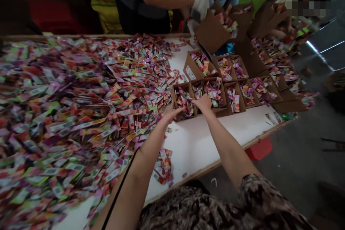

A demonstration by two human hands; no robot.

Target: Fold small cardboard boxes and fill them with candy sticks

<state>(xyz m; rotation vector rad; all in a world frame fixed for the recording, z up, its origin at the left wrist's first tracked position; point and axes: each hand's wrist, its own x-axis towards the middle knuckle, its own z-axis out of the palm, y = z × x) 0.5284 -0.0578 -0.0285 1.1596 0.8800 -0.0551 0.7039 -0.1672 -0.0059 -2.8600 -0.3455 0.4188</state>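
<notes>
My left hand (172,112) reaches to the near edge of a small open cardboard box (175,95) filled with colourful sachets, its fingers stretched toward the rim. My right hand (202,102) rests on the front wall of the neighbouring box (219,93), fingers curled over its edge. Both boxes belong to a cluster of small brown boxes holding sachets. A huge pile of loose pink, purple and green sachets (72,100) covers the white table (205,136) to my left.
Across the table a person in white gloves (199,4) handles a brown box (211,32). More filled boxes (269,79) run along the right end. A small sachet heap (163,167) lies near the front edge. A red stool (259,149) sits below the table.
</notes>
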